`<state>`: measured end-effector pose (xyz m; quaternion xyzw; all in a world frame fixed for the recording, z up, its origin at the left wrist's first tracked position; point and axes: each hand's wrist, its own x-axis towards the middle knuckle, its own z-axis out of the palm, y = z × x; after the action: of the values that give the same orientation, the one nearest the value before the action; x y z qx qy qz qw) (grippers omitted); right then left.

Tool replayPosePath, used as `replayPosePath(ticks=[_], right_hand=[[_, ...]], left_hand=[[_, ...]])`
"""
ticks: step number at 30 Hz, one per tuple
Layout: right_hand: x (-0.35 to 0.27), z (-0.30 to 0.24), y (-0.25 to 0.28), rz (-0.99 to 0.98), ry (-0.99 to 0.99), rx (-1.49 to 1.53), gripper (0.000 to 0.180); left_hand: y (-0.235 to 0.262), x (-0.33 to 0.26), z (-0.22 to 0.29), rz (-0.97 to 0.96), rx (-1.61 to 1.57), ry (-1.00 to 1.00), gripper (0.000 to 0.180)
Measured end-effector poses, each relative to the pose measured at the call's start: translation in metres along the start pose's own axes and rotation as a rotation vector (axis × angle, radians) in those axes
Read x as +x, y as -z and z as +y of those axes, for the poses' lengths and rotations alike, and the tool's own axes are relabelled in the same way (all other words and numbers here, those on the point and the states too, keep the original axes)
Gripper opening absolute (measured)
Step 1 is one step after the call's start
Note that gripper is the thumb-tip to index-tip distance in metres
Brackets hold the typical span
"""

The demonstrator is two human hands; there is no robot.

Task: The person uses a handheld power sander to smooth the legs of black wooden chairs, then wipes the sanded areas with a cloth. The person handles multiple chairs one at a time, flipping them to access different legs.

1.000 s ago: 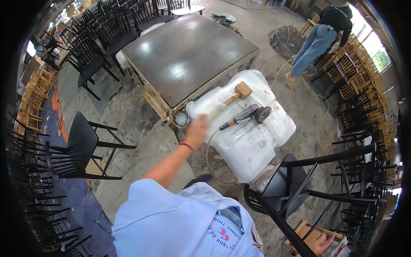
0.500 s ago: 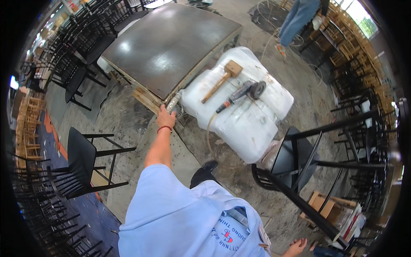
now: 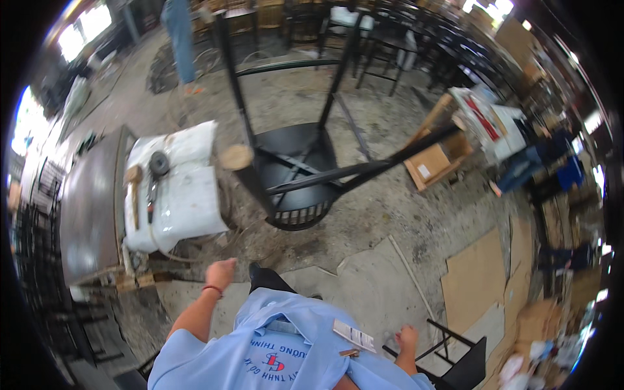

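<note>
My left hand (image 3: pixel 221 273), with a red beaded bracelet at the wrist, hovers in front of my body, touching nothing, its fingers loosely stretched. Lower right, my right hand (image 3: pixel 407 338) hangs beside me with slightly bent fingers, and nothing shows in it. Ahead stands an upturned black chair (image 3: pixel 296 149), its legs pointing up toward me, one ending in bare wood. Left of the chair, a wooden mallet (image 3: pixel 134 201) and an angle grinder (image 3: pixel 157 170) lie on a white plastic-wrapped pad (image 3: pixel 188 195).
A dark-topped table (image 3: pixel 97 201) adjoins the pad at left. Another black chair (image 3: pixel 465 361) is near my right hand. An open wooden box (image 3: pixel 435 166) stands at right, cardboard sheets (image 3: pixel 474 279) lie on the floor, and people stand at far left and right.
My view has swung right. My left hand has let go of the table corner and come back toward my body. The upturned chair now sits in the middle of the view.
</note>
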<state>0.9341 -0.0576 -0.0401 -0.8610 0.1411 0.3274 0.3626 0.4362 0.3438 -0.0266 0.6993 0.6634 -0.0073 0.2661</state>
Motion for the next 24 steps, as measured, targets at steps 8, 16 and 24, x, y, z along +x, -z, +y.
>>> replayPosePath(ticks=[8,16,24], right_hand=[[0.053,-0.088,-0.058,-0.148,0.093,0.066,0.042],[0.08,-0.067,-0.013,-0.054,0.016,-0.099,0.045],[0.131,-0.127,-0.019,-0.198,-0.107,0.35,0.056]], left_hand=[[-0.037,0.102,0.401,0.077,-0.56,-0.74,0.053],[-0.052,0.191,0.528,-0.098,-0.798,-0.807,0.028],[0.058,0.202,0.599,0.017,-0.954,-0.723,0.012]])
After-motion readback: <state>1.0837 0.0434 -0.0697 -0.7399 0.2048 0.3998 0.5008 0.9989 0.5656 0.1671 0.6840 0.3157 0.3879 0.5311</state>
